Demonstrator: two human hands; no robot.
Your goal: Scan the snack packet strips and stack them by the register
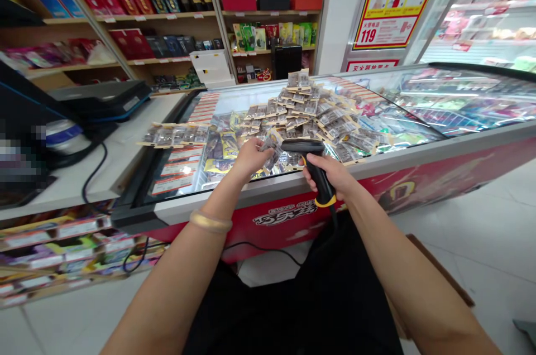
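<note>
My right hand [333,175] is wrapped round the grip of a black barcode scanner [307,147] with yellow trim, its head turned to the left. Between the fingers of my left hand [253,158] is a small clear snack packet [272,151] with dark contents, held close in front of the scanner's head. Behind both hands, a heap of similar snack packets [301,106] lies on the glass top of a chest freezer [268,192]. Off to the left, a row of several such packets [173,135] rests across the freezer's left end.
A counter [138,120] with a dark checkout machine [100,97] adjoins on the left. Shelves [153,15] with boxes and bottles stand behind the freezer. The scanner's cable [335,218] hangs down in front of me, and a black cord [268,248] runs below the freezer front.
</note>
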